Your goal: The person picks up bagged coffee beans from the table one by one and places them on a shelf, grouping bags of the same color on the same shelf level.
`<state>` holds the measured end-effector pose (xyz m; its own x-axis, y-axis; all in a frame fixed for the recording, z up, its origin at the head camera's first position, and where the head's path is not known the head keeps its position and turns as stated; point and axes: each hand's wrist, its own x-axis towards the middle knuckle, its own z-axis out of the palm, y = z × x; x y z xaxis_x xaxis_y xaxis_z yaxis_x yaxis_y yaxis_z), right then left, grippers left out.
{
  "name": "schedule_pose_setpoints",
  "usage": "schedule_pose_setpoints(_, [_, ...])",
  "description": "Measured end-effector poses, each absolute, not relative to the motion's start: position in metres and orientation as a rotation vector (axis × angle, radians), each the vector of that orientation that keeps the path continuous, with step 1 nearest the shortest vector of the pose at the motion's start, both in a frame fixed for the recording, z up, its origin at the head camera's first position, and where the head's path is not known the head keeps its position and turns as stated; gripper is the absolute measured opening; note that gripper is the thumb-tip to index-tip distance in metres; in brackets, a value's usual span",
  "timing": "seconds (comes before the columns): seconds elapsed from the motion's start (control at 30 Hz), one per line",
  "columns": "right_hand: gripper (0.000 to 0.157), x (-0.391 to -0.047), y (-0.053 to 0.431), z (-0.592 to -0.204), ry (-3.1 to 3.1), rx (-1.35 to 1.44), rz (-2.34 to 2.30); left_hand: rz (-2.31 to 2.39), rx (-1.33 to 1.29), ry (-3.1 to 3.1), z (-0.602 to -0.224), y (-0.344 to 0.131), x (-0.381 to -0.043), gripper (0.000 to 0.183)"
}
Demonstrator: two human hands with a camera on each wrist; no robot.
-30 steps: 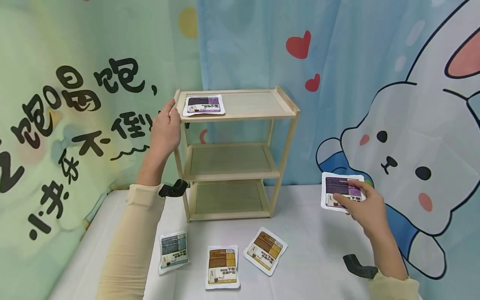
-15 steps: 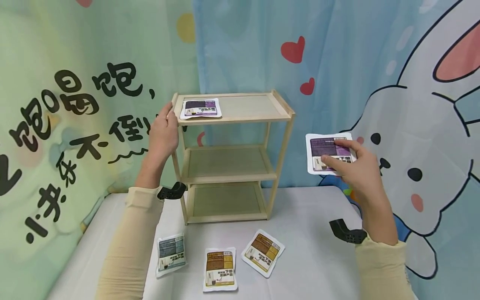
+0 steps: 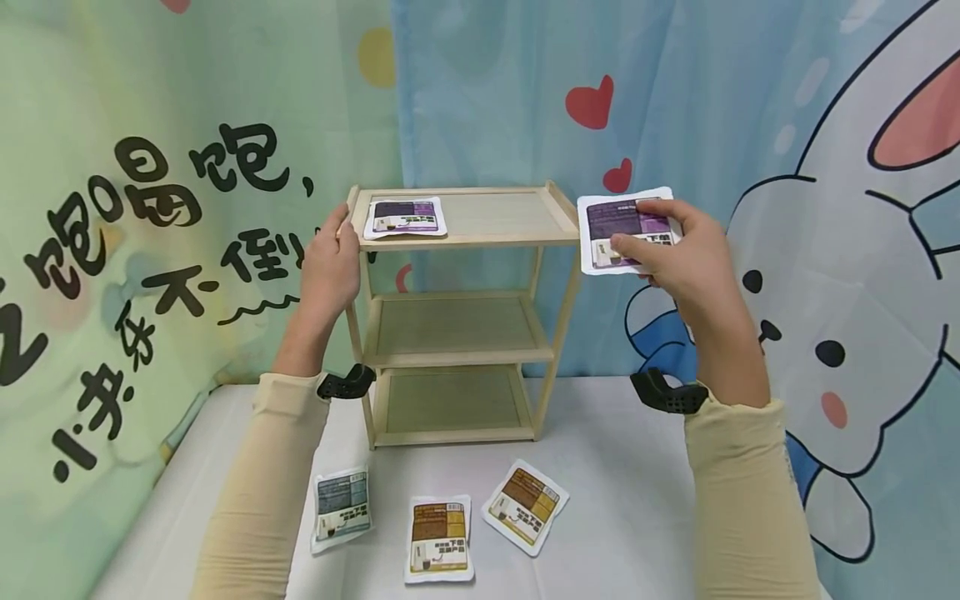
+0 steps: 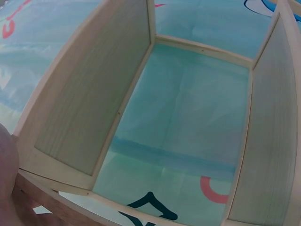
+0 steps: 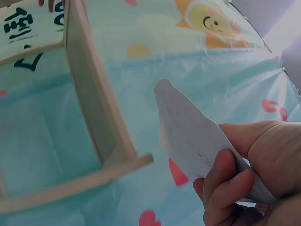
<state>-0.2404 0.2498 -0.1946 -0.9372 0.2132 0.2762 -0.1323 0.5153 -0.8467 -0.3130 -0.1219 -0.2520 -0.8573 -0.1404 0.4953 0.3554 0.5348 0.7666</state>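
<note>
My right hand (image 3: 693,258) pinches a flat white packet with a purple label (image 3: 626,233), thumb on its face and fingers behind. The packet is in the air beside the right end of the three-tier wooden shelf (image 3: 465,358); its plain white back (image 5: 188,136) shows in the right wrist view. My left hand (image 3: 330,267) grips the left end of the shelf's top tier. In the left wrist view only a blurred part of that hand (image 4: 7,169) appears at the edge. Another purple packet (image 3: 405,217) lies at the left of the top tier.
On the white tabletop (image 3: 615,500) in front of the shelf lie a teal-labelled packet (image 3: 342,508) and two brown-and-yellow ones, one in the middle (image 3: 439,539) and one turned at an angle (image 3: 526,507). Printed curtains (image 3: 487,100) hang close behind.
My right hand has lifted the purple packet and brought it leftward, up to the level of the top tier. The left hand stays at the shelf's left end.
</note>
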Motion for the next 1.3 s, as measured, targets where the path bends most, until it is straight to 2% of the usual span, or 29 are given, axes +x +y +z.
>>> schedule_pose_setpoints(0.23, [0.070, -0.271, 0.225, -0.163, -2.486, 0.031, 1.379, -1.300, -0.163, -2.262, -0.252, -0.123, -0.313, 0.052])
schedule_pose_setpoints(0.6, [0.067, -0.303, 0.187, -0.141, -2.564, 0.030, 1.483, -1.285, -0.161, -2.261, -0.255, -0.124, -0.316, 0.053])
schedule_pose_setpoints(1.3, [0.064, -0.350, 0.161, -0.150, -2.653, 0.081, 1.606, -1.270, -0.153, -2.266, -0.253, -0.122, -0.317, 0.051])
